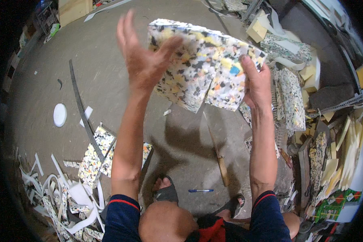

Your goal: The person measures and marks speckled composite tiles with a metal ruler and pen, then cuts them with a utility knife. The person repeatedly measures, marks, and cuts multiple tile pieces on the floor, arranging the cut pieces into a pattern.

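My right hand [257, 82] grips the right end of a speckled foam board [195, 54] raised in front of me, its thumb on the face. The board has a split running up from its lower edge. My left hand [143, 60], slightly blurred, is at the board's left end with fingers spread and raised; its thumb lies over the board's face, and whether it touches is unclear. On the floor below the board lie a long knife with a wooden handle [223, 171] and a blue pen [201, 190], between and ahead of my sandalled feet.
Speckled foam pieces [90, 159] and a long dark strip [80, 103] lie left of me, near a white disc [60, 115]. A pile of white offcuts [72, 201] fills the lower left. Stacked foam scraps [290, 97] crowd the right side.
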A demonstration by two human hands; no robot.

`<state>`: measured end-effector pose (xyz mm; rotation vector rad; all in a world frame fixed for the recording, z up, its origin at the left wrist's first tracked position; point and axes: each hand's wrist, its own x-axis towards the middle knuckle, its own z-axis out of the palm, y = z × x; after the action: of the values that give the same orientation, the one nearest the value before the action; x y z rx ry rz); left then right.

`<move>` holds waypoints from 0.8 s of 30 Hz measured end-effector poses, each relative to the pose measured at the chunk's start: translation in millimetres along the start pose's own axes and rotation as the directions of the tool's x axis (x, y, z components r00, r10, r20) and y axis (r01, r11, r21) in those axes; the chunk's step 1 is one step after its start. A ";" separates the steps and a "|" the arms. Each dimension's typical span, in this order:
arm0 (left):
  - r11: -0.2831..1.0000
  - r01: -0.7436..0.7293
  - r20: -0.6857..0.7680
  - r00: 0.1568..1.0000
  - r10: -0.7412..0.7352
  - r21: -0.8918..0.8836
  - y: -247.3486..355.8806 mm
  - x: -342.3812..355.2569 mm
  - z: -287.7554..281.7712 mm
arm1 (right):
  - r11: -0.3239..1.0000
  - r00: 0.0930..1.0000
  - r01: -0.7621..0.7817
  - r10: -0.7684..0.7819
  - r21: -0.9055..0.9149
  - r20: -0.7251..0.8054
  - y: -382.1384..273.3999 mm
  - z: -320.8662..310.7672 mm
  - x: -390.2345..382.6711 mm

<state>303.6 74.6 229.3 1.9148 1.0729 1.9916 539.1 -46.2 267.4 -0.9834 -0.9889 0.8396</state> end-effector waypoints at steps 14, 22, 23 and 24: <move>0.880 0.447 0.237 0.883 -0.404 -0.164 -2.1 -57.4 39.9 | 0.827 0.977 0.177 -0.215 -0.533 -0.009 -11.6 -5.3 9.0; 0.873 0.456 0.286 0.871 -0.400 -0.170 1.4 -56.0 31.2 | 0.858 0.944 0.329 -0.310 -0.393 0.114 -4.6 -15.0 21.7; 0.867 0.471 0.277 0.865 -0.418 -0.162 2.5 -56.2 31.7 | 0.860 0.946 0.324 -0.308 -0.394 0.105 -4.3 -15.1 21.8; 0.863 0.477 0.265 0.864 -0.427 -0.165 3.6 -56.6 32.5 | 0.861 0.947 0.319 -0.307 -0.397 0.096 -3.7 -14.7 20.7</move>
<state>343.7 50.9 183.4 1.5387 1.0638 1.5260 560.1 -32.7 273.3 -1.1229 -1.3426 0.3782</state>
